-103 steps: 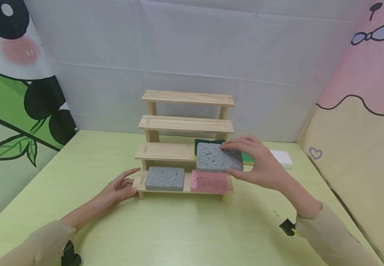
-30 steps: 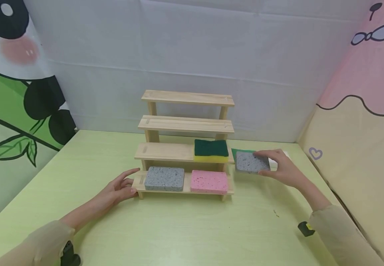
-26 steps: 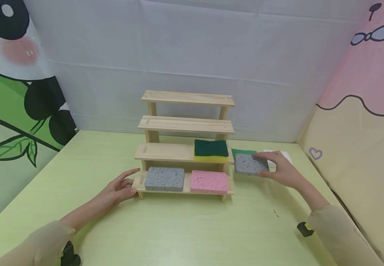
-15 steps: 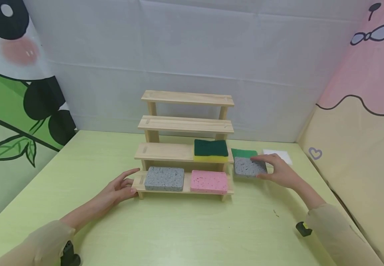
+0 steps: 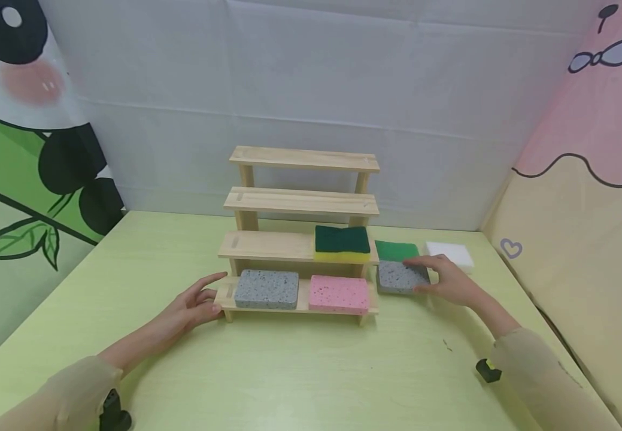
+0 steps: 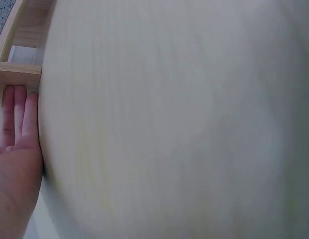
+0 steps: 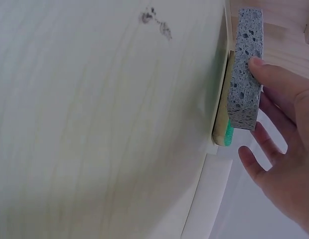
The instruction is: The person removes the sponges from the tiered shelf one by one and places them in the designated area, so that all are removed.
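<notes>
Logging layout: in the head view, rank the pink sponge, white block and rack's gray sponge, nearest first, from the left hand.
1. Gray sponge: bottom step, left.
2. Pink sponge: same step, right.
3. White block: table, far right.

A stepped rack (image 5: 300, 199) stands on the surface (image 5: 289, 371) at the frame's centre. Its lowest step (image 5: 303, 296) bears a left sponge (image 5: 266, 290) and a right sponge (image 5: 339, 294); a higher sponge (image 5: 342, 242) lies behind the latter, on the next step (image 5: 267, 244). The left hand (image 5: 187, 308) is at the rack's left end. Right of the rack, the right hand (image 5: 453, 282) holds a side sponge (image 5: 399, 277) before a rear sponge (image 5: 395, 250); a block (image 5: 449, 256) lies farther right.
</notes>
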A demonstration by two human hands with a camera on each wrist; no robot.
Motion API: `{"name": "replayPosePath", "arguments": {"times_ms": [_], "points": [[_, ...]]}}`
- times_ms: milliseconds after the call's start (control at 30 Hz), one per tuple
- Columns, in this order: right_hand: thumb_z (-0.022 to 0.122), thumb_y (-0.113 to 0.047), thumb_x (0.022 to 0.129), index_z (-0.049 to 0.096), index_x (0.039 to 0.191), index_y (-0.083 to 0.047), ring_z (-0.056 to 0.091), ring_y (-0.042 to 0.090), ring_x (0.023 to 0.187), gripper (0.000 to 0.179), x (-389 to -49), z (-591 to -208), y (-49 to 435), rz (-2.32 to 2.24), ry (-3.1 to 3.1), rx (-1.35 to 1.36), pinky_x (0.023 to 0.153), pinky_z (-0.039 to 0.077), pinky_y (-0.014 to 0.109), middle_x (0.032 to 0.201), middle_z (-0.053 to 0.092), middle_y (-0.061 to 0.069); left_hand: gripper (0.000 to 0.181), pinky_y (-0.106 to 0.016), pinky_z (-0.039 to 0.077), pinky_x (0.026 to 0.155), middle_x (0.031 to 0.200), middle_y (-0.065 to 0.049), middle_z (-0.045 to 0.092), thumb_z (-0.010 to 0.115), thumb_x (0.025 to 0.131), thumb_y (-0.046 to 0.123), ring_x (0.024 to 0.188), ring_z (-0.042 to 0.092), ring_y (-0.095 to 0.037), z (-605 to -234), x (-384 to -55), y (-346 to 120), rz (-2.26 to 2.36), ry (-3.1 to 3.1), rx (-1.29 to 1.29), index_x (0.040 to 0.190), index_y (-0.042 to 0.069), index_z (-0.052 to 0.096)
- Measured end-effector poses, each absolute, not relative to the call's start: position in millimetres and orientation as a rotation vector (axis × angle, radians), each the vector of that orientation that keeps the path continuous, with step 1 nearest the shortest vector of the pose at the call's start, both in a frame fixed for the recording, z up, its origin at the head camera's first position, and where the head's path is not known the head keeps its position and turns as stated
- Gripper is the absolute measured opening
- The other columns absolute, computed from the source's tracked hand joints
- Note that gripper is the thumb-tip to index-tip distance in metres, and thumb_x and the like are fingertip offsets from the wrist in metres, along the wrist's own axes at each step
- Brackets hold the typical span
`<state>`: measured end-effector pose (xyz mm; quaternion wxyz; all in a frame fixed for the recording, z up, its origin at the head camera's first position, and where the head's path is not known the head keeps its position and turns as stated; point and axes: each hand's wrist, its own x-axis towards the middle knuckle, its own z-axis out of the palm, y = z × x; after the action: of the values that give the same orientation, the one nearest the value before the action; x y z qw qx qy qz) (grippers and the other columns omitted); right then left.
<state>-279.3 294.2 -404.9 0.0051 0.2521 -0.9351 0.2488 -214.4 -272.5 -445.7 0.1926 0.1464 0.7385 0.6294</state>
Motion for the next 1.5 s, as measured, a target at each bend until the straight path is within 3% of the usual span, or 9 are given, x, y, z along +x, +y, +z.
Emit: {"name": "replayPosePath", "arguments": {"times_ms": [400, 700, 1067, 1500], "points": [[0.080, -0.013, 0.081, 0.060, 0.134, -0.004, 0.056, 0.037, 0.125, 0.057, -280, -412, 292, 0.811, -2.943, 0.930, 0.102, 0.044, 0.058, 0.137, 0.061, 0.016, 0.067, -0.022, 0.051, 0.097, 0.128, 0.003, 0.059, 0.049, 0.103, 0.014, 0.116, 0.062, -0.007, -446, -214, -271, 1.778, 2.065, 0.435, 0.159, 0.020, 0.013], [0.081, -0.014, 0.081, 0.060, 0.135, -0.008, 0.055, 0.030, 0.115, 0.058, -287, -412, 292, 0.845, -3.022, 0.899, 0.099, 0.044, 0.058, 0.137, 0.060, 0.017, 0.066, -0.022, 0.051, 0.097, 0.128, 0.003, 0.059, 0.049, 0.102, 0.013, 0.116, 0.062, -0.008, -447, -217, -272, 1.781, 2.076, 0.430, 0.158, 0.022, 0.015], [0.080, -0.015, 0.081, 0.058, 0.137, -0.010, 0.052, 0.030, 0.115, 0.060, -291, -411, 294, 0.912, -3.107, 0.832, 0.102, 0.041, 0.062, 0.139, 0.058, 0.017, 0.067, -0.022, 0.051, 0.097, 0.128, 0.003, 0.059, 0.049, 0.103, 0.013, 0.116, 0.061, -0.007, -447, -216, -273, 1.779, 2.070, 0.447, 0.159, 0.020, 0.014], [0.080, -0.016, 0.081, 0.058, 0.137, -0.011, 0.052, 0.028, 0.112, 0.060, -290, -411, 293, 0.851, -3.106, 0.837, 0.094, 0.044, 0.044, 0.139, 0.058, 0.017, 0.067, -0.022, 0.051, 0.097, 0.128, 0.003, 0.059, 0.050, 0.102, 0.013, 0.116, 0.062, -0.008, -447, -216, -273, 1.776, 2.073, 0.435, 0.158, 0.020, 0.014]]}}
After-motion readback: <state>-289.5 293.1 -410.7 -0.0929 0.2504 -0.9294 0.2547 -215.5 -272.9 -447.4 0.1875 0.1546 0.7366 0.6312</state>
